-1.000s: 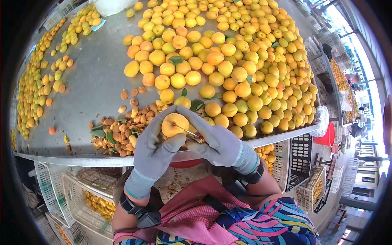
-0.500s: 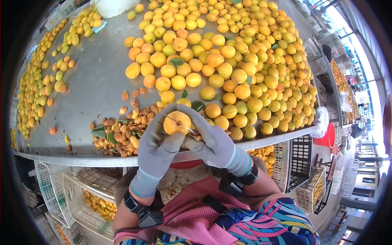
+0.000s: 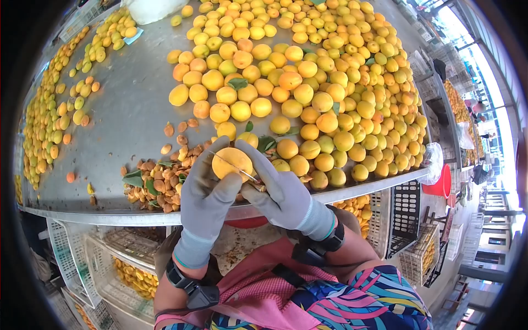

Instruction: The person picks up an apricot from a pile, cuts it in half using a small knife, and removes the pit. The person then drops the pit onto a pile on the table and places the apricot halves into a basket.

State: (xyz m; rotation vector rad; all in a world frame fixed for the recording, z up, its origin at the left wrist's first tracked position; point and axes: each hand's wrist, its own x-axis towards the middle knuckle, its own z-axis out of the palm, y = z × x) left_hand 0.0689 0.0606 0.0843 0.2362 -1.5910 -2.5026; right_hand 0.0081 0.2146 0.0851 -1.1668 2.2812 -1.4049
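Both of my hands wear grey gloves and meet over the table's front edge. My left hand point(image 3: 207, 190) is closed round a yellow-orange apricot point(image 3: 226, 163), thumb on its near side. In my right hand point(image 3: 281, 193) is a small knife point(image 3: 248, 175), pinched near its handle, with the thin blade lying across the apricot. Left of my hands lies a heap of brown apricot pits point(image 3: 160, 184) mixed with green leaves. Whole apricots point(image 3: 298, 165) lie just beyond my right fingers.
A large pile of apricots point(image 3: 352, 93) covers the right side of the metal table point(image 3: 129, 110); more apricots point(image 3: 47, 118) line its left edge. Below stand plastic crates point(image 3: 118, 275) holding halved fruit. A red bucket point(image 3: 438, 184) and a black crate point(image 3: 403, 217) are at the right.
The apricot and both hands have shifted slightly left. More of the fruit's cut line shows, with the blade still across it.
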